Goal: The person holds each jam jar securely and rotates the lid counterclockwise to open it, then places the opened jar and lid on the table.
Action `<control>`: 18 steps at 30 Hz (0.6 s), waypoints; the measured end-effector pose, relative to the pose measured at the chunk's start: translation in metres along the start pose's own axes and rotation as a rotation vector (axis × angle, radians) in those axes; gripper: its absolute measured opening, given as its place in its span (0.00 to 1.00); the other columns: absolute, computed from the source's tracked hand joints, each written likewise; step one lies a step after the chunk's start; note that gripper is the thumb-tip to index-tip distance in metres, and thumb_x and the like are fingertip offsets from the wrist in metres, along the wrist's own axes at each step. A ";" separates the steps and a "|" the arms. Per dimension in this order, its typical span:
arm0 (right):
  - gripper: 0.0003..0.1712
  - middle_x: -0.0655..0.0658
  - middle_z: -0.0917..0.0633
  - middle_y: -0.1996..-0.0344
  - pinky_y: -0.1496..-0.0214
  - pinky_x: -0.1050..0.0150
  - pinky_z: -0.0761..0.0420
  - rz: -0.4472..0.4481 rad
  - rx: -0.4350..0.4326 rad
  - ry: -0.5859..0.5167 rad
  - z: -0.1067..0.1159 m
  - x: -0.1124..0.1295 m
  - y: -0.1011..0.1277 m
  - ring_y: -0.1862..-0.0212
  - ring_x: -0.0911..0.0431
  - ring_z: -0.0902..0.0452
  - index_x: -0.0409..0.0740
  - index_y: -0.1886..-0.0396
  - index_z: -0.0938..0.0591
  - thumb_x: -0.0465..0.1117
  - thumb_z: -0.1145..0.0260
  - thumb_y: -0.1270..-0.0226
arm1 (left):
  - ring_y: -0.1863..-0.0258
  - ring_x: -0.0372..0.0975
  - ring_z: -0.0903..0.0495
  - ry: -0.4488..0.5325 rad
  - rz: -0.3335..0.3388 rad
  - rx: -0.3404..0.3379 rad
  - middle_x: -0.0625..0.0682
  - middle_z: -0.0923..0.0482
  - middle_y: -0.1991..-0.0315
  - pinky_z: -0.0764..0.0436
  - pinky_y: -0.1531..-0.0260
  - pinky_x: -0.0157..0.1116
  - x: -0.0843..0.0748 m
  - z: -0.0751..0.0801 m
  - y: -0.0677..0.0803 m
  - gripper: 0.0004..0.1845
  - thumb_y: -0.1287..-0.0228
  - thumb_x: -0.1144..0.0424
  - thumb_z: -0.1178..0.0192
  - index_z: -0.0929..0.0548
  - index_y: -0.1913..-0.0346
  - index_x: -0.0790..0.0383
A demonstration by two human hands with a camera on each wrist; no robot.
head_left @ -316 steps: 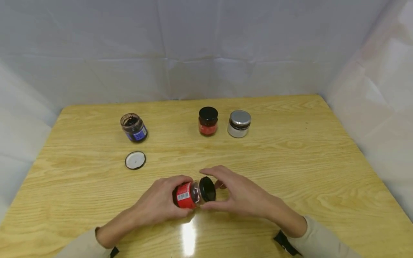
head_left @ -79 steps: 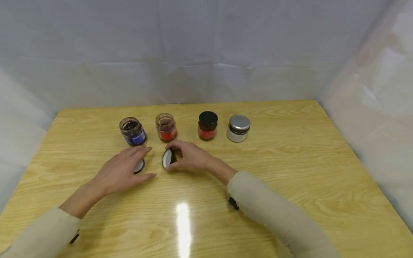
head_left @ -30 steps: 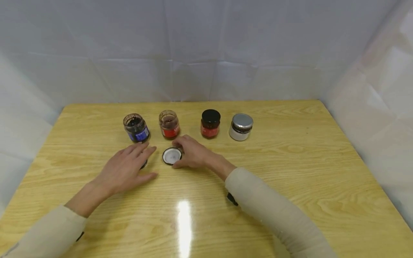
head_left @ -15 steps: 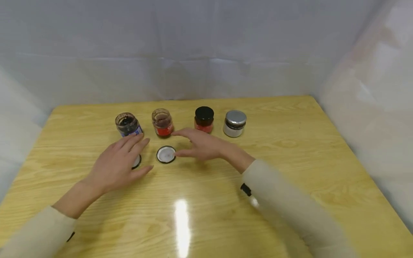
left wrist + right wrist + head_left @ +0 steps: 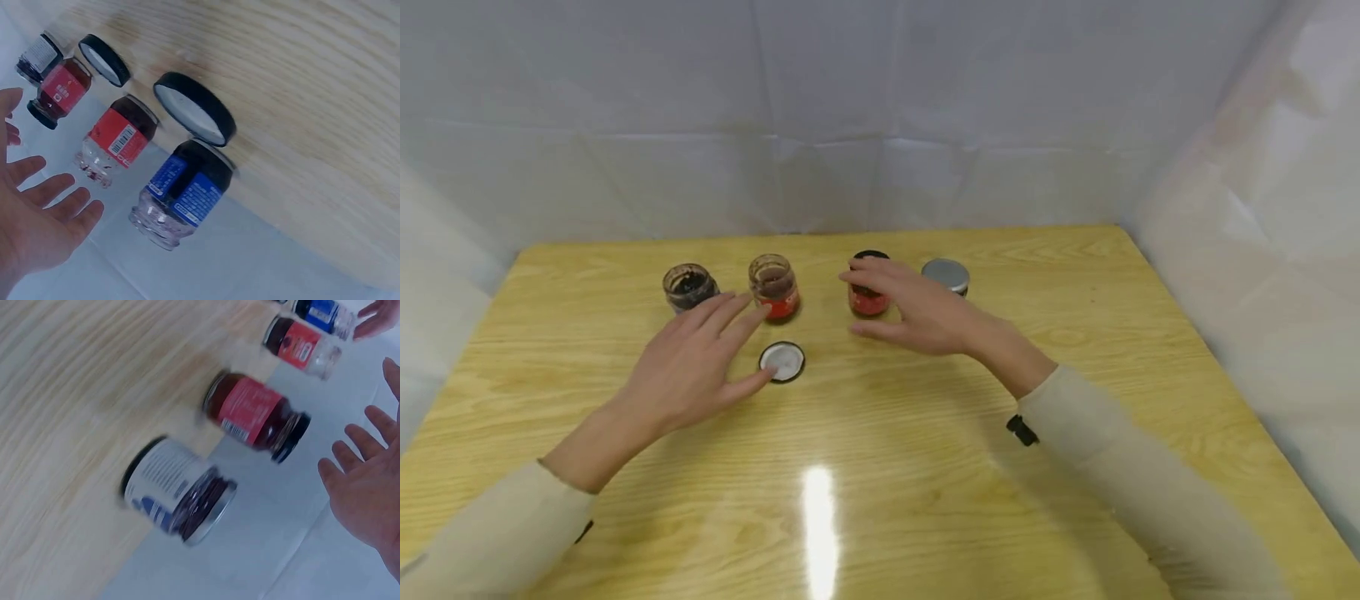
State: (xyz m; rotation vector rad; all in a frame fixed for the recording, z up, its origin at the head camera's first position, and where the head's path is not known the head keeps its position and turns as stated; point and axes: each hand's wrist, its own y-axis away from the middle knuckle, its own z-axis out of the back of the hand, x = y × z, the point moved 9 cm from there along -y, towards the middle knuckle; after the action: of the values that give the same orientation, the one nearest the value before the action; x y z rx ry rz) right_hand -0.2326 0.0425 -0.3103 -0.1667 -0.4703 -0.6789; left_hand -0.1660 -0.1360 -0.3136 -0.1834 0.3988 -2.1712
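Observation:
Four small jars stand in a row at the back of the wooden table (image 5: pixel 1075 350). The blue-label jar (image 5: pixel 687 286) and the red-label jar (image 5: pixel 773 287) have no lids. A black-lidded red jar (image 5: pixel 867 300) and a silver-lidded jar (image 5: pixel 946 275) are closed. One lid (image 5: pixel 782 362) lies white side up in front of the open red jar. My left hand (image 5: pixel 700 367) hovers with fingers spread, just left of that lid. It covers the second lid (image 5: pixel 195 107), which shows in the left wrist view. My right hand (image 5: pixel 917 312) is spread and empty, its fingers at the black-lidded jar.
White sheeting walls the table at the back and on both sides. A bright glare spot (image 5: pixel 818 500) lies on the near part of the table. The wrist views show the same jars, the black-lidded one (image 5: pixel 256 415) and the silver-lidded one (image 5: pixel 172 490) closest to my right hand.
My right hand let go of the lid, leaving it flat on the table, and moved right and back to the black-lidded jar. The left hand drifted slightly forward.

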 end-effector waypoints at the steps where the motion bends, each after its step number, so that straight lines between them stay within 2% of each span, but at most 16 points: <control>1: 0.39 0.49 0.47 0.26 0.30 0.52 0.46 -0.016 -0.008 0.016 0.002 -0.003 0.002 0.27 0.56 0.57 0.53 0.26 0.41 0.63 0.46 0.32 | 0.39 0.58 0.35 -0.002 -0.006 -0.007 0.65 0.33 0.36 0.30 0.49 0.58 -0.001 0.001 -0.002 0.39 0.44 0.43 0.39 0.29 0.36 0.66; 5: 0.40 0.48 0.46 0.27 0.32 0.50 0.41 -0.054 -0.058 0.087 0.012 -0.016 0.007 0.27 0.52 0.52 0.54 0.26 0.41 0.64 0.46 0.32 | 0.37 0.58 0.36 -0.009 -0.005 0.000 0.64 0.35 0.35 0.30 0.48 0.58 -0.003 0.001 -0.012 0.38 0.42 0.41 0.41 0.29 0.35 0.64; 10: 0.41 0.46 0.44 0.27 0.31 0.49 0.44 -0.097 -0.115 0.151 0.021 -0.032 0.014 0.28 0.50 0.51 0.54 0.26 0.41 0.65 0.45 0.34 | 0.38 0.57 0.35 0.024 -0.014 0.006 0.64 0.35 0.35 0.30 0.49 0.58 -0.010 0.000 -0.026 0.36 0.38 0.40 0.45 0.29 0.35 0.63; 14: 0.44 0.46 0.45 0.27 0.30 0.49 0.45 -0.122 -0.129 0.156 0.024 -0.043 0.017 0.27 0.50 0.53 0.53 0.25 0.43 0.67 0.45 0.35 | 0.39 0.57 0.34 0.038 -0.053 -0.031 0.64 0.34 0.36 0.28 0.50 0.56 -0.019 0.001 -0.037 0.39 0.33 0.35 0.56 0.29 0.35 0.65; 16: 0.45 0.45 0.46 0.26 0.31 0.48 0.45 -0.138 -0.131 0.163 0.024 -0.049 0.018 0.27 0.50 0.54 0.53 0.25 0.44 0.68 0.46 0.36 | 0.39 0.56 0.34 0.030 -0.074 -0.047 0.64 0.33 0.37 0.27 0.51 0.55 -0.024 0.000 -0.042 0.38 0.33 0.35 0.55 0.29 0.36 0.66; 18: 0.46 0.45 0.46 0.26 0.31 0.48 0.45 -0.159 -0.127 0.175 0.023 -0.055 0.019 0.27 0.49 0.54 0.54 0.25 0.44 0.69 0.46 0.37 | 0.39 0.56 0.33 0.021 -0.088 -0.050 0.65 0.33 0.38 0.25 0.53 0.55 -0.028 -0.002 -0.047 0.37 0.35 0.38 0.49 0.29 0.36 0.66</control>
State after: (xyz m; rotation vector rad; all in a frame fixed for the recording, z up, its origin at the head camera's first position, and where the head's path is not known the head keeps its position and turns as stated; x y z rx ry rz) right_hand -0.2661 0.0951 -0.3159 -0.1885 -0.2743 -0.8724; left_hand -0.1859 -0.0874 -0.2984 -0.2090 0.4649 -2.2525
